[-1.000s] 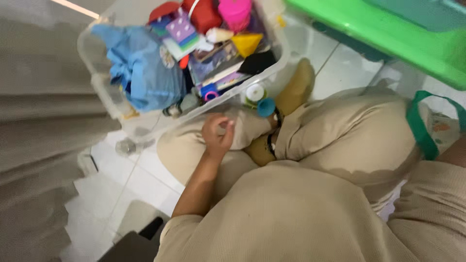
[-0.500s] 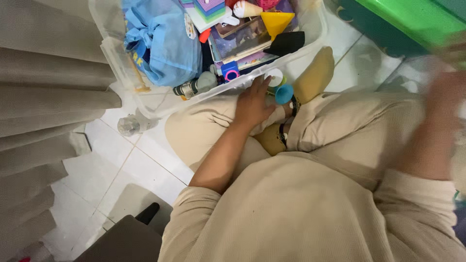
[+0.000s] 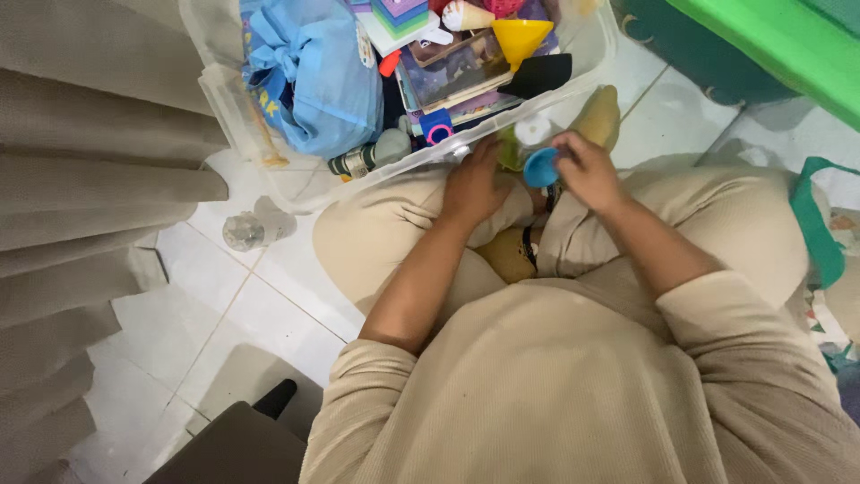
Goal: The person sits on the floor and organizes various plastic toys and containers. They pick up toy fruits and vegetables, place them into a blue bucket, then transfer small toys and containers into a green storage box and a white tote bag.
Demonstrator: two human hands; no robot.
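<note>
Support surface: a floor (image 3: 269,314) of white tiles. Resting directly on it are a clear plastic bin (image 3: 296,184) filled with toys, a small clear bottle (image 3: 244,230) lying just beside the bin's near corner, and a dark object (image 3: 242,439) at the lower edge. A beige curtain (image 3: 81,206) meets the floor at left; the seated person's legs (image 3: 385,233) also rest on it.

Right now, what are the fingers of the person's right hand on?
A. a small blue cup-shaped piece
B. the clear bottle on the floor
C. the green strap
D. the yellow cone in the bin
A: the right hand pinches the small blue cup-shaped piece over the lap, just outside the clear plastic bin.
</note>
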